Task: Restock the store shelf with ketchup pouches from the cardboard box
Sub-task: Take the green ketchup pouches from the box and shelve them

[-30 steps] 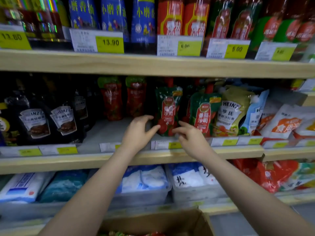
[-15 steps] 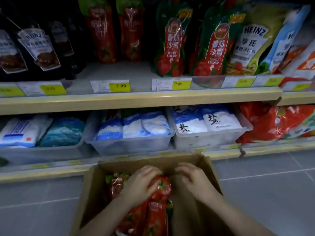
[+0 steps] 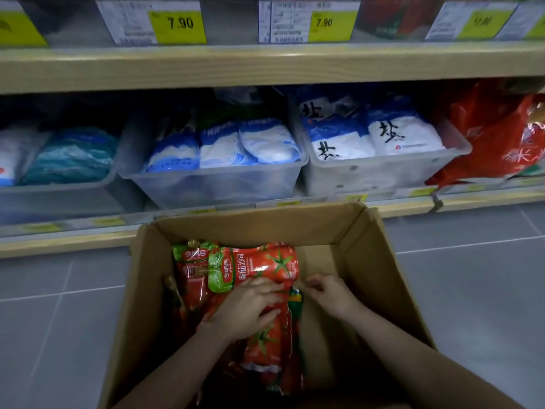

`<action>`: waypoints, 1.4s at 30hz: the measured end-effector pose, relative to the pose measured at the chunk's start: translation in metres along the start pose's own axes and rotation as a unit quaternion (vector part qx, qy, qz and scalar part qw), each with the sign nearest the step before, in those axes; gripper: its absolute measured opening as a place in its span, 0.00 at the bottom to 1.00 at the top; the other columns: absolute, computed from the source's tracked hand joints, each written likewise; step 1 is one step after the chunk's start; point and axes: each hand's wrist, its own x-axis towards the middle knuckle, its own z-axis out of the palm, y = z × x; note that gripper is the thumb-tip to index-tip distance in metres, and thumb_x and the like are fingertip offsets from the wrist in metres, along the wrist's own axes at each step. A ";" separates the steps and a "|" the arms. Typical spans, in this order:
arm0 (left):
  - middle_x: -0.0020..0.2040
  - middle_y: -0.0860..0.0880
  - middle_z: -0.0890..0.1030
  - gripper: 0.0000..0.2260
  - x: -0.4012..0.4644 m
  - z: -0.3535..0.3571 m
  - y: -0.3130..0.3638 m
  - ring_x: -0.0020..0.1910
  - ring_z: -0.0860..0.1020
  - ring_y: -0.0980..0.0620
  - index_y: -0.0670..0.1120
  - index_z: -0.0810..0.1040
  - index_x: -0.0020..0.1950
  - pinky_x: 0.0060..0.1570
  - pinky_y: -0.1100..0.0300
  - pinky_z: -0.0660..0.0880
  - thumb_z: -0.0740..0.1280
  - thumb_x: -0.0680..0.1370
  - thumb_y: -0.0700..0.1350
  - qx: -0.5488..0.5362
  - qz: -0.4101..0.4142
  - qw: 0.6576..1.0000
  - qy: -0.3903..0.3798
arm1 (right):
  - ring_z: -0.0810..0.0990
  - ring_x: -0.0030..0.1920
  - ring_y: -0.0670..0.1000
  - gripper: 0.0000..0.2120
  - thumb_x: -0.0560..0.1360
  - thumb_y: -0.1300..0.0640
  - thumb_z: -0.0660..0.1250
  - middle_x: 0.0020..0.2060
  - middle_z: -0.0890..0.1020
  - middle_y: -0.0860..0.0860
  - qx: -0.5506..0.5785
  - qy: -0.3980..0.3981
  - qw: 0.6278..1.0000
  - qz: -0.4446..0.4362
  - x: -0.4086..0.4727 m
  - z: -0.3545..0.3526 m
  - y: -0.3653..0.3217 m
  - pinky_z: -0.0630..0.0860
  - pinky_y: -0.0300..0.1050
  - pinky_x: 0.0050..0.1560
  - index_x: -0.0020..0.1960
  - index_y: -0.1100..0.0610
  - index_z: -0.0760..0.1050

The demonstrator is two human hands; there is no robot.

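Observation:
An open cardboard box (image 3: 368, 252) stands on the floor below the shelves. Several red ketchup pouches with green tops lie stacked in its left half; the top ketchup pouch (image 3: 259, 264) lies crosswise at the far end. My left hand (image 3: 250, 305) rests flat on the pile, its fingers spread over the pouch's near edge and a lower pouch (image 3: 265, 343). My right hand (image 3: 330, 293) hovers over the box's bare right half, fingers curled, with its fingertips at the top pouch's right edge. Whether they pinch it is unclear.
The wooden shelf edge (image 3: 265, 66) with yellow 7.90 price tags (image 3: 177, 23) runs across the top. Below it, clear plastic bins (image 3: 212, 184) hold blue-and-white salt bags. Red bags (image 3: 495, 137) lie at the right. Grey floor tiles (image 3: 472, 276) surround the box.
Both hands left the ketchup shelf and dropped into the box. The view tilted down and closer. My left hand now lies on the pouches and my right hand has come up to the pouch's edge.

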 end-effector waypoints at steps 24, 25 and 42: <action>0.69 0.56 0.70 0.18 -0.001 -0.002 0.007 0.68 0.67 0.55 0.57 0.73 0.64 0.67 0.51 0.66 0.62 0.75 0.57 0.082 0.058 0.995 0.002 | 0.76 0.46 0.48 0.10 0.75 0.60 0.65 0.43 0.77 0.51 0.068 -0.007 0.994 0.091 -0.007 0.016 0.009 0.72 0.37 0.42 0.36 0.51 0.72; 0.70 0.54 0.69 0.22 0.002 -0.004 0.007 0.68 0.68 0.53 0.57 0.71 0.66 0.67 0.50 0.66 0.65 0.73 0.58 0.120 0.072 0.990 0.014 | 0.76 0.46 0.48 0.10 0.75 0.60 0.65 0.43 0.77 0.50 0.069 -0.011 0.994 0.090 -0.007 0.016 0.009 0.72 0.37 0.42 0.36 0.51 0.71; 0.74 0.52 0.60 0.31 0.022 -0.028 -0.020 0.70 0.60 0.49 0.58 0.51 0.75 0.68 0.48 0.60 0.60 0.76 0.60 0.149 -0.078 0.986 0.014 | 0.78 0.49 0.49 0.06 0.77 0.60 0.61 0.44 0.78 0.51 0.095 0.000 0.995 -0.006 -0.012 0.011 -0.018 0.75 0.43 0.48 0.41 0.55 0.71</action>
